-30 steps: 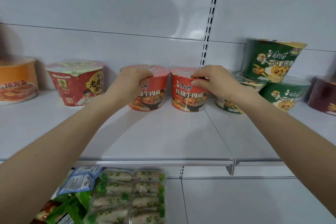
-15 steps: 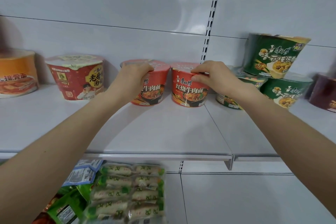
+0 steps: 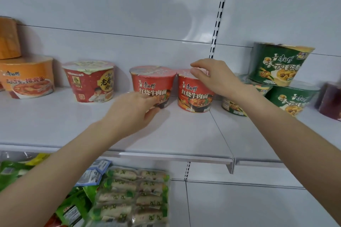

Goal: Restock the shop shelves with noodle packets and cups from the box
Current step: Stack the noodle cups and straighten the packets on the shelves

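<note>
Now the left hand (image 3: 134, 110) hangs low in front of the left red cup (image 3: 152, 84), fingers loosely curled and holding nothing, its fingertips just at the cup's lower front; whether they touch it I cannot tell; the right hand (image 3: 212, 77) is higher, fingers spread and arched over the lid rim of the right red cup (image 3: 195, 91), seemingly just clear of it and not clamped. Both cups stand upright on the white shelf (image 3: 175, 134), side by side and nearly touching, directly ahead of each hand, axes vertical. Outward lie a red-and-white cup (image 3: 90, 81) to the left and stacked green cups (image 3: 280, 64) to the right. Judging from this, both cups look set down; any last nudge falls to the right hand, which sits nearer its cup's rim; the left would have to rise first.
</note>
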A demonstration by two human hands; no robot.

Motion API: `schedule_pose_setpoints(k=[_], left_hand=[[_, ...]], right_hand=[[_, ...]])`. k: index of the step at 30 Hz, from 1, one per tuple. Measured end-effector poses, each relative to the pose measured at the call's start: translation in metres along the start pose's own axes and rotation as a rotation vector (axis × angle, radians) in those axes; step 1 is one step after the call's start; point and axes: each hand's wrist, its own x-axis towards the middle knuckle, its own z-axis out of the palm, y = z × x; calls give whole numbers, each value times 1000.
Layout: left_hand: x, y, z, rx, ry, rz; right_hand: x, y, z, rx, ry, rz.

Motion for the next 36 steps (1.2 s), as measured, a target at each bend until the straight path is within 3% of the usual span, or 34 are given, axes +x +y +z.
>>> schedule_pose_setpoints(k=[2,8,19,24,28,30,36], left_hand=[[-14,-3,0,-27,-69,-50],[-54,-29,-1,57,-33,-183],[-116,-123,-33,113,-64,-322],[-134,-173,-31,54,-123,-268],[-144,-188,-19,-217,-145,-221],[-144,-187,-13,-240,-127,-196],[-145,-182,-13,-269,-69,-199]], right_hand=[[7,-11,4,37,13,-43],[27,-51,20,135,-8,-147],[79,-140,69,101,-45,-284],[102,-174,91,14,-116,-219],[107,-188,106,-51,-280,-71],[104,-189,113,-59,-318,2],[107,-194,125,-63,-149,50]])
